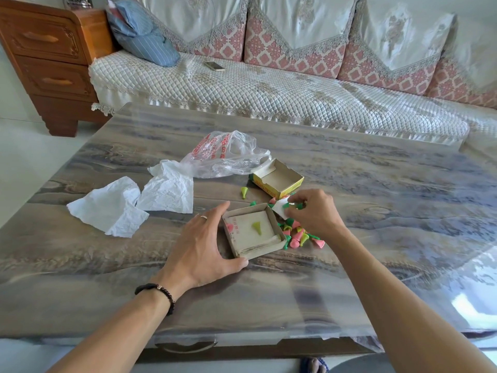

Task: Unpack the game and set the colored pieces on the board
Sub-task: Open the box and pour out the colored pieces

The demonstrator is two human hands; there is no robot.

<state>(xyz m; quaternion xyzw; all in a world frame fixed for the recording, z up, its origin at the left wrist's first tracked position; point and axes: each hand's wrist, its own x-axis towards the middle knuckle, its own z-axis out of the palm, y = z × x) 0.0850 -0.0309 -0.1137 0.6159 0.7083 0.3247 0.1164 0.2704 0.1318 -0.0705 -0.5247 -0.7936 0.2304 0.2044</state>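
A shallow cardboard box tray (243, 253) lies on the table with one yellow-green cone piece (257, 227) inside it. My left hand (201, 246) holds the tray by its left and front sides, thumb curled at the near corner. A heap of green, pink and yellow cone pieces (298, 236) lies just right of the tray. My right hand (313, 212) hovers over the heap and pinches green pieces together with a scrap of white paper (279, 208). The yellow box lid (279, 180) sits open behind. A lone yellow-green cone (244, 191) lies left of it.
Two crumpled white paper sheets (113, 208) lie at the left of the wood-grain table (403, 211). A clear plastic bag with red print (226, 157) sits behind them. A quilted sofa with a phone (214, 66) runs along the far side; a wooden cabinet (51, 57) stands far left.
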